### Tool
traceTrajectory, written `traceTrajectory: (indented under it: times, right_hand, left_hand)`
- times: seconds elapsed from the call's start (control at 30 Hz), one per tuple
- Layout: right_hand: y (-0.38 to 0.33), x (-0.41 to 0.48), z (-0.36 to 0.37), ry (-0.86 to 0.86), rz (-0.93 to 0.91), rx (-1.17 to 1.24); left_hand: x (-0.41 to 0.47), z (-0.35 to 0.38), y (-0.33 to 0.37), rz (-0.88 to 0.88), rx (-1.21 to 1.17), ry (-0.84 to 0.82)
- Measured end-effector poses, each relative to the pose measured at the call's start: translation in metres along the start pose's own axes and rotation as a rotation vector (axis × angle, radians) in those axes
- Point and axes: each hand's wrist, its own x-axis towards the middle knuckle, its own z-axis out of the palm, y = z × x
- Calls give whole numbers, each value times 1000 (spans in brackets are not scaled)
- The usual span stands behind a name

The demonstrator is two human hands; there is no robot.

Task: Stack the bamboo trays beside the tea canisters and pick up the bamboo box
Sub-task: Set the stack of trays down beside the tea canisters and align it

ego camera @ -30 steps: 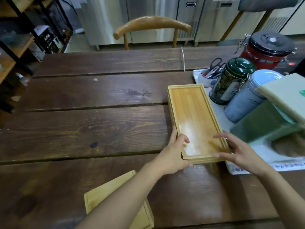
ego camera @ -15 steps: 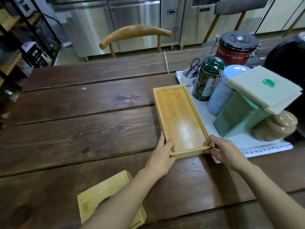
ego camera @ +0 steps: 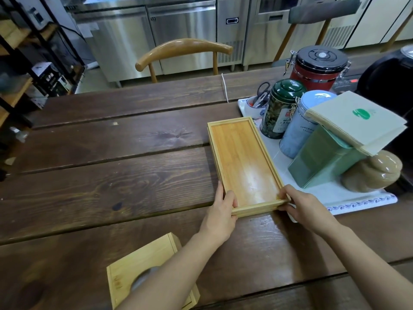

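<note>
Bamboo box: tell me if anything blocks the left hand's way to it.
Nothing visible does. The box lies near the table's front edge, under the left forearm; the left hand holds the trays.

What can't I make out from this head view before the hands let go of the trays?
- Bamboo box: its near part is covered by the left forearm, so its opening is only partly seen.
- Bamboo trays: how many are stacked is unclear; only layered edges show at the near end.
- Right hand: its fingers curl behind the tray corner, contact hidden.
- Green canister: label print too small to read.
</note>
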Motion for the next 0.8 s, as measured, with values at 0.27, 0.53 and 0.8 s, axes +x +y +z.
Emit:
traceTrajectory:
  times: [0.27,0.53,0.8]
  right_hand:
    - [-5,-4,0,44,11,-39]
    - [-5,-7,-1,71,-27,-83]
    - [1,-8,2,82,-45,-51]
  left_hand:
    - [-4,-2,7,-52,-24,13]
    - [-6,0,8,-36,-36,45]
    - [-9,-7,11,-20,-86,23]
